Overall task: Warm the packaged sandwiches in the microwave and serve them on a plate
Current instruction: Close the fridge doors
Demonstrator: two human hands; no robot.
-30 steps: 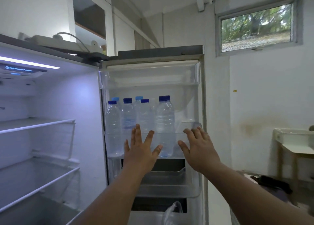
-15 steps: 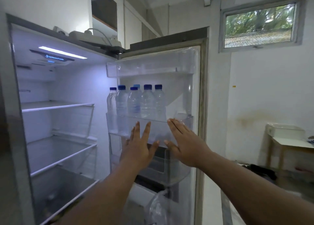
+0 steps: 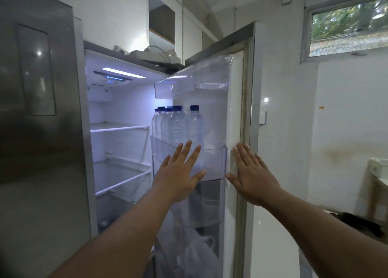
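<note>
The fridge's right door [image 3: 236, 118] stands partly swung in toward the lit compartment [image 3: 119, 143]. My left hand [image 3: 178, 172] lies flat, fingers spread, against the clear door bin [image 3: 212, 162] that holds several water bottles [image 3: 178, 126] with blue caps. My right hand [image 3: 252, 176] presses flat on the door's inner edge beside that bin. Neither hand holds anything. No sandwiches, microwave or plate appear in view. The fridge's glass shelves look bare.
The shut steel left door [image 3: 37, 130] fills the left side. A power strip [image 3: 155, 55] lies on top of the fridge. A plastic bag [image 3: 195, 248] sits in a lower door bin. A white wall, a window [image 3: 348, 23] and a small table [image 3: 378, 176] are to the right.
The fridge door has swung further toward closing under both flat hands. My right hand slid from the bin front to the door's edge, and the view shifted left, revealing the steel left door.
</note>
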